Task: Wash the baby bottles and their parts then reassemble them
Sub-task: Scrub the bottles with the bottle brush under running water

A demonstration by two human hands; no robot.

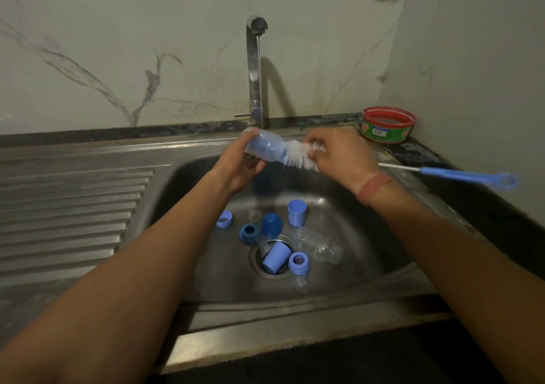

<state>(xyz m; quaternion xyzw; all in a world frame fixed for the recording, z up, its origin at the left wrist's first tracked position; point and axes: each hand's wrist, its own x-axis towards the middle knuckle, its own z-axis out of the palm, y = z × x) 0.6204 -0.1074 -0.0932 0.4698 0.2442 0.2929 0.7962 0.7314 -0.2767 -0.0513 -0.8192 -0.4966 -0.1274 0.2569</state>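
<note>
While water runs: a thin stream falls from the tap (255, 68), the landmark for every place below.
Left hand: the left hand (240, 163) is curled round a clear baby bottle (264, 147), holding it on its side just below and in front of the tap, neck pointing right.
Right hand: the right hand (337, 159) pinches the white bristle head of a bottle brush (298, 155) right at the bottle's mouth; the blue handle sticks out far to the right of the tap, past a wristband (373, 189).
Arm pose: both forearms reach forward over the sink (188, 183), hands close together, level with the tap's base.
Progress: judging by this, washing is at an early stage; one bottle is being scrubbed, nothing is reassembled.
Still waiting: well below the tap, on the sink floor round the drain (272, 258), lie a second clear bottle (318, 245), blue caps (296, 212), blue collar rings (298, 262) and clear teats (300, 283), all apart.
Worktop: right of the tap, a red-rimmed tub (387, 124) stands against the wall.
Draining board: left of the tap, ridged steel.
</note>
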